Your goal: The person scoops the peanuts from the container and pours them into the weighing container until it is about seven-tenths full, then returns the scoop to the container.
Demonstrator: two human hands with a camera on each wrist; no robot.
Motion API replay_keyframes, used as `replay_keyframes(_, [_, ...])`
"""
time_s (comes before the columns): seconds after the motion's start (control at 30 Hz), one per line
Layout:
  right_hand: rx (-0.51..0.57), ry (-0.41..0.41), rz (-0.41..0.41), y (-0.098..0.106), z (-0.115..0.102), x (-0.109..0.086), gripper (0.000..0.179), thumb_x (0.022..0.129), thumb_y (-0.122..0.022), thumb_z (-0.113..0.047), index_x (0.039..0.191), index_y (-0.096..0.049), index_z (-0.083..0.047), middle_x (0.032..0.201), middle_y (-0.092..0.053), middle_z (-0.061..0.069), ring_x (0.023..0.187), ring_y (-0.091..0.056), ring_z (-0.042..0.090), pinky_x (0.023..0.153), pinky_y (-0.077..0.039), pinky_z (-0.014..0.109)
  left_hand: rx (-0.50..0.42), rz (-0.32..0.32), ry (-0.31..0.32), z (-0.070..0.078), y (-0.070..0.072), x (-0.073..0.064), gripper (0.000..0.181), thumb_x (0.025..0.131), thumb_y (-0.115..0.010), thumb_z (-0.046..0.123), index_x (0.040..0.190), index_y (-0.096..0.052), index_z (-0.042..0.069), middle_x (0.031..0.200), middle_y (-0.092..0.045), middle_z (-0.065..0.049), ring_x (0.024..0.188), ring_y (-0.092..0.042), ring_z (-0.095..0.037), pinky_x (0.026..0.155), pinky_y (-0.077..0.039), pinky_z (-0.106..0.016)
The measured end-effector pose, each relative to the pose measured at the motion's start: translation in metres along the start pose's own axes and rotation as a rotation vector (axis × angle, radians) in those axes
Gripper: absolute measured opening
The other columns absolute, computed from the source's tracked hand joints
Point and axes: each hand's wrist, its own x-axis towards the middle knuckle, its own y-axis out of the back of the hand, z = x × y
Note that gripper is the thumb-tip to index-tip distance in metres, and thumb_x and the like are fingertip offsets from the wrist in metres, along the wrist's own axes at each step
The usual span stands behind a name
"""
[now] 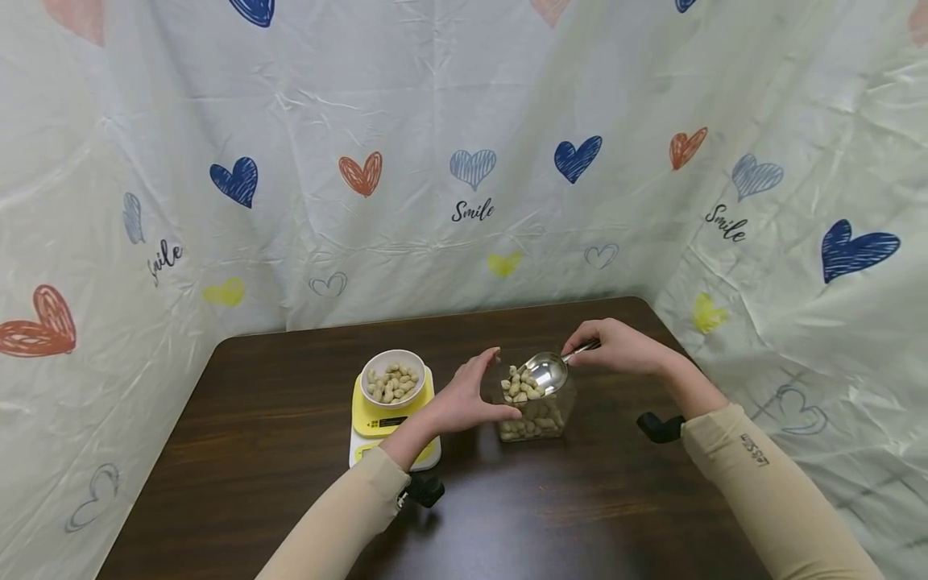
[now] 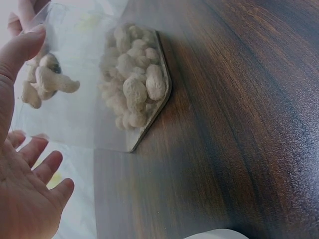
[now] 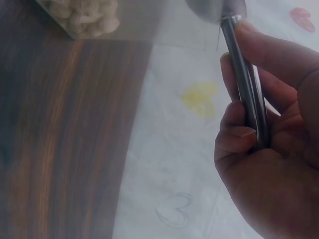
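Note:
A metal scoop (image 1: pixel 548 372) with peanuts (image 1: pixel 519 385) at its front end is tilted at the mouth of a clear container (image 1: pixel 569 396). My right hand (image 1: pixel 616 345) grips the scoop by its handle (image 3: pixel 246 89), fingers wrapped round it. More peanuts (image 2: pixel 132 74) lie in the bottom of the container. My left hand (image 1: pixel 470 399) is spread at the container's left side, thumb and fingers apart; in the left wrist view its thumb (image 2: pixel 22 52) overlaps the clear wall. Whether it touches the wall, I cannot tell.
Left of the container, a white bowl (image 1: pixel 394 354) of peanuts stands on a yellow and white kitchen scale (image 1: pixel 366 420), partly behind my left forearm. Everything rests on a dark wooden table (image 1: pixel 275 435). A white curtain printed with hearts (image 1: pixel 406 266) hangs behind and along the sides.

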Motion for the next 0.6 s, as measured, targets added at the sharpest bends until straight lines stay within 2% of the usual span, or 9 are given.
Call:
replay_keyframes(0.27, [-0.01, 0.001, -0.004, 0.004, -0.001, -0.001, 0.014, 0.094, -0.077, -0.031, 0.106, -0.078, -0.023, 0.112, -0.07, -0.003, 0.103, -0.064, 0.018, 0.084, -0.052, 0.039, 0.01, -0.002, -0.001, 0.0, 0.0, -0.001, 0.111, 0.08, -0.081, 0.061, 0.164, -0.017, 0.026, 0.156, -0.039, 0.002, 0.145, -0.034, -0.022, 0.113, -0.035, -0.049])
replay_keyframes(0.6, [0.014, -0.034, 0.012, 0.011, 0.001, -0.002, 0.016, 0.093, -0.077, -0.035, 0.107, -0.077, -0.025, 0.113, -0.07, -0.004, 0.104, -0.063, 0.02, 0.086, -0.05, 0.042, 0.002, -0.001, -0.004, -0.002, 0.0, 0.001, 0.11, 0.081, -0.082, 0.058, 0.164, -0.017, 0.027, 0.158, -0.039, -0.004, 0.145, -0.034, -0.023, 0.112, -0.035, -0.051])
